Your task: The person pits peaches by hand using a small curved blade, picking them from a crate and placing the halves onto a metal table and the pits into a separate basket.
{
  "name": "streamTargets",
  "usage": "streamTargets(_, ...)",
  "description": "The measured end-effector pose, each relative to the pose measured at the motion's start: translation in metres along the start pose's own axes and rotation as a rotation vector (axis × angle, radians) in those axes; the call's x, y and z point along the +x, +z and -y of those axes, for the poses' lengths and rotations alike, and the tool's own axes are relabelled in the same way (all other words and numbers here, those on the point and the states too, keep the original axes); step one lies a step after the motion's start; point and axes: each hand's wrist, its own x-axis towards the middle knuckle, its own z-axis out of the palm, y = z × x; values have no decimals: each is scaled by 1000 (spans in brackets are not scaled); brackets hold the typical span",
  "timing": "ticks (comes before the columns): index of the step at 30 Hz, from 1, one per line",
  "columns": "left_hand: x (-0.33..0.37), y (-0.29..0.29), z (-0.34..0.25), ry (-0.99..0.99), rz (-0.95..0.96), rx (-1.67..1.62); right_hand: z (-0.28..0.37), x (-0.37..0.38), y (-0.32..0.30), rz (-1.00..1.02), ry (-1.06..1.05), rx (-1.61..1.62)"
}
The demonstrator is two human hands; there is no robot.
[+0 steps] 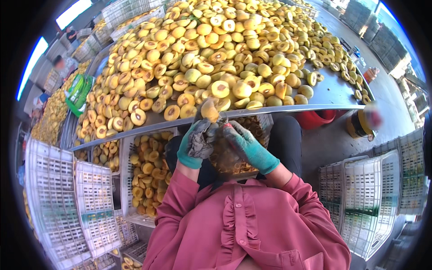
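Observation:
My left hand [196, 141], in a green glove with a grey, stained palm, grips a yellow peach half [209, 110] near the table's front edge. Close beside it, my right hand [246, 146], gloved in the same green, is closed around a small tool [228, 125]. Only a red part of this tool shows clearly, with what looks like thin metal at its tip by the peach. Its exact kind I cannot make out. Beyond both hands, a large heap of halved yellow peaches [220, 63], many cut side up with brown centres, covers the metal table [288, 109].
Below my hands, between my knees, a crate holds brownish scraps [238, 167]. A white crate of peach halves [131, 198] stands at my left. Stacked white crates [96, 198] flank me, with more crates [364, 198] at right. A red bucket [315, 120] and yellow-black bucket [359, 126] sit beyond.

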Motion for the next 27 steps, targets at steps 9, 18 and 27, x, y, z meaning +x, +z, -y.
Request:
streamTargets(9, -2, 30, 10, 586, 8, 966, 6, 2, 10, 47, -4, 181)
streamTargets(18, -4, 33, -1, -39, 73, -55, 12, -7, 9, 89, -69, -4)
streamTargets(27, -7, 34, -5, 184, 213, 553, 20, -16, -2, 123, -249, -393)
